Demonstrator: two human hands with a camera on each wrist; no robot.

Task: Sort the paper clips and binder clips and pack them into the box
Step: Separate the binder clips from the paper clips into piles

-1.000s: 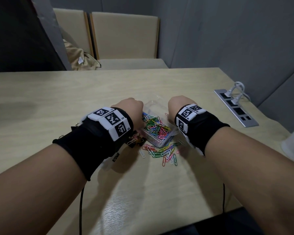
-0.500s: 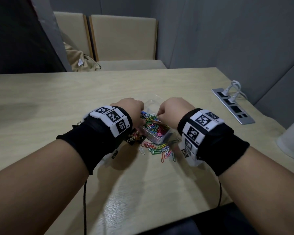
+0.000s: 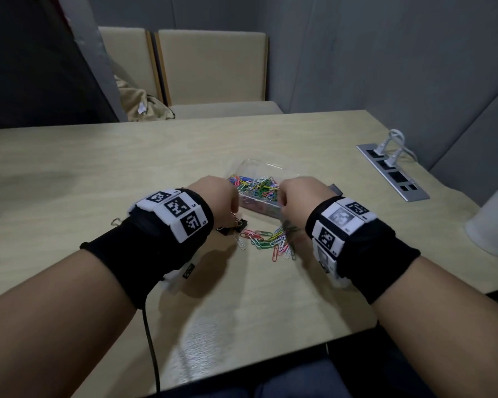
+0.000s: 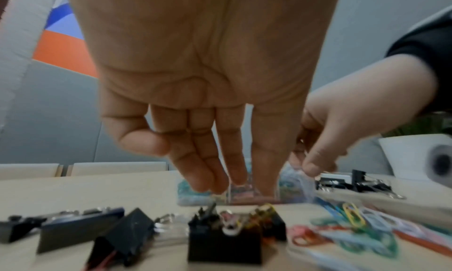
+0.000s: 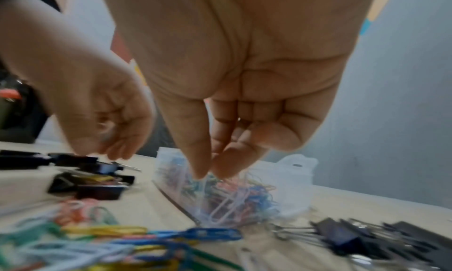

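Observation:
A clear plastic box (image 3: pixel 259 163) holding coloured paper clips (image 3: pixel 255 186) sits mid-table between my hands. My left hand (image 3: pixel 233 202) is at its left edge, its straight fingertips (image 4: pixel 240 178) touching the box wall (image 4: pixel 240 195), thumb apart. Over the box's right side, my right hand (image 3: pixel 282 196) has thumb and finger pinched together (image 5: pixel 208 171) on blurred paper clips above the box (image 5: pixel 293 180). Loose paper clips (image 3: pixel 268 239) lie in front of the box. Black binder clips (image 3: pixel 233 225) lie under my left wrist, and more binder clips (image 5: pixel 354 238) lie right of the box.
A metal socket panel (image 3: pixel 394 173) with white plugs is set into the table at the right. A white cup (image 3: pixel 492 225) stands at the right edge. Two beige chairs (image 3: pixel 213 70) stand behind the table. A black cable (image 3: pixel 151 354) hangs off the front edge.
My right hand has come from the box's right side to over the box, and its wrist has drawn back toward me. My left hand has stayed at the box's left edge.

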